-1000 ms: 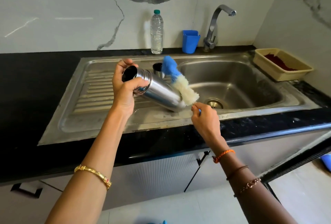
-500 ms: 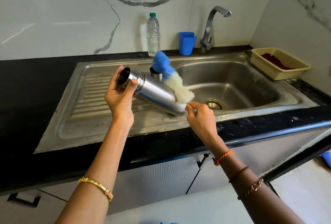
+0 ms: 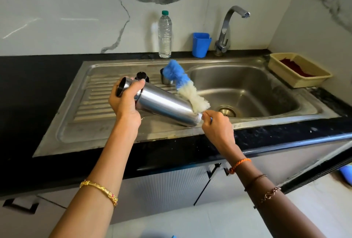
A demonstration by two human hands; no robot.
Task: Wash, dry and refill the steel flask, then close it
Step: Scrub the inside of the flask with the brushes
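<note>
The open steel flask (image 3: pixel 165 105) lies tilted above the drainboard, mouth up and to the left, base toward the basin. My left hand (image 3: pixel 126 102) grips it round the neck. My right hand (image 3: pixel 216 126) holds the handle of a bottle brush (image 3: pixel 185 88) with blue and white bristles; the white bristles press against the flask's side near its base. A black stopper (image 3: pixel 142 76) and a steel cap (image 3: pixel 164 79) stand on the drainboard behind the flask, the cap partly hidden by the brush.
The steel sink (image 3: pixel 245 93) has its basin at the right, under a tap (image 3: pixel 228 26). A plastic water bottle (image 3: pixel 165 35) and a blue cup (image 3: pixel 201 44) stand at the back wall. A beige tray (image 3: pixel 299 70) with a red cloth sits at the far right.
The brush has slid along the flask's side toward the base. My left hand has turned the flask a little and shifted it left, uncovering the black stopper behind it.
</note>
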